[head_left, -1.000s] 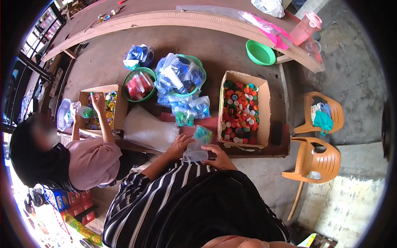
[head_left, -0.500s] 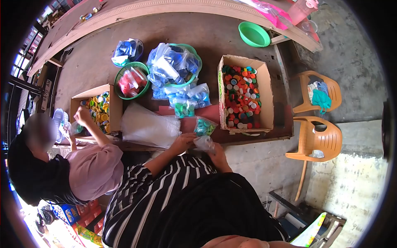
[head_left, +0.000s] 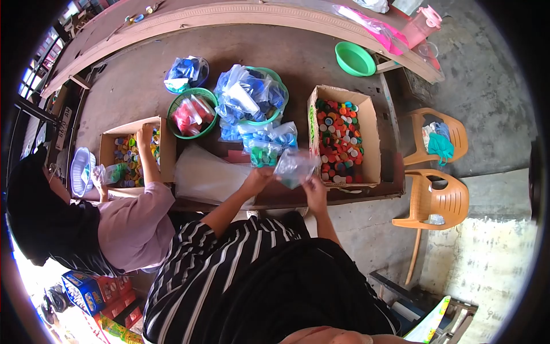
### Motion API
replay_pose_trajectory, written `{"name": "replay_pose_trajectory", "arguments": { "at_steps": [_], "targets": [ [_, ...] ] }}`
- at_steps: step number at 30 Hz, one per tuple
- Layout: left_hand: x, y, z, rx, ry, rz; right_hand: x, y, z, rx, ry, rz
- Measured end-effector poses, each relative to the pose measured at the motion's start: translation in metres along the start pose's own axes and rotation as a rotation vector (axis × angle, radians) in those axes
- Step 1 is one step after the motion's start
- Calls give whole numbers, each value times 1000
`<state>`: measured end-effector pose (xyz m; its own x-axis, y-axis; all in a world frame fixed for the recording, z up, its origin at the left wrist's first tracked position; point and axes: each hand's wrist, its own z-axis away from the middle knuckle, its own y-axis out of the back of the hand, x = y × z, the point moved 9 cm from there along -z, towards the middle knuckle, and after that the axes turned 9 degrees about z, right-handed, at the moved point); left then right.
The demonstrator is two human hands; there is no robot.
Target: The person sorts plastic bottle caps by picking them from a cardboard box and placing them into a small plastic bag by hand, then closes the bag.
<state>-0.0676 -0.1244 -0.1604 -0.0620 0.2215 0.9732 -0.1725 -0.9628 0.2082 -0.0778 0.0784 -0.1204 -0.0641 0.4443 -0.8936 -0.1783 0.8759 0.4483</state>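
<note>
A clear plastic bag [head_left: 295, 168] is stretched between my two hands above the table's near edge. My left hand [head_left: 259, 180] is closed at its left edge. At its lower right corner, my right hand [head_left: 314, 189] pinches the plastic. Greenish color shows through the bag, but I cannot tell whether that lies inside or behind it. Just beyond my left hand is a bag of green bottle caps [head_left: 264, 156], with bags of light blue caps [head_left: 275, 136] behind it. A stack of flat clear bags [head_left: 209, 175] lies left of my left hand.
An open cardboard box [head_left: 375, 155] of mixed caps stands right. Left, a person [head_left: 134, 229] reaches into another cap box [head_left: 107, 150], holding a bag. Baskets of bagged red [head_left: 192, 114] and blue caps [head_left: 249, 92] sit farther back. Orange chairs [head_left: 438, 200] stand right of the table.
Both hands have moved up and away from my body, lifting the clear bag and spreading it between them. The person at left has turned and reaches deeper into the box.
</note>
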Motion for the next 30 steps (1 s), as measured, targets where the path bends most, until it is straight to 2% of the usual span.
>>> {"name": "replay_pose_trajectory", "arguments": {
  "at_steps": [2, 5, 8, 11, 12, 15, 18, 19, 22, 23, 25, 26, 28, 30],
  "targets": [
    [16, 13, -23, 23, -64, -117, -4, 12, -19, -24, 11, -17],
    [63, 25, -29, 25, -209, 133, -19, 28, -29, -4, -10, 127],
    [88, 29, -18, 50, -469, 222, -56, 36, -16, 49, 266, 115],
    [68, 15, 6, -3, -451, 89, -27, 14, 7, -165, 120, -66],
    [61, 10, 16, -24, -391, 75, -11, 6, 17, -236, 78, -68],
    [40, -6, 48, -115, -251, 59, 11, -21, 49, -335, 185, 77],
    [11, -17, 63, -246, -153, 134, 20, -40, 73, -423, -137, -170],
    [1, -20, 65, -282, -90, 192, 10, -36, 71, -372, 38, -35],
    [-21, -21, 76, -328, 193, 262, 54, -43, 73, -364, -282, -82],
    [-27, -21, 80, -333, 302, 268, 65, -46, 71, -349, -301, -40],
    [-53, -23, 79, -367, 342, 117, 88, -53, 70, -321, -342, 49],
    [-68, -27, 79, -382, 360, 45, 94, -55, 71, -291, -359, -11],
    [-72, -28, 75, -292, 306, 116, 93, -58, 70, -237, -386, -130],
    [-74, -26, 75, -222, 278, 150, 86, -52, 71, -192, -390, 22]
  ]
}}
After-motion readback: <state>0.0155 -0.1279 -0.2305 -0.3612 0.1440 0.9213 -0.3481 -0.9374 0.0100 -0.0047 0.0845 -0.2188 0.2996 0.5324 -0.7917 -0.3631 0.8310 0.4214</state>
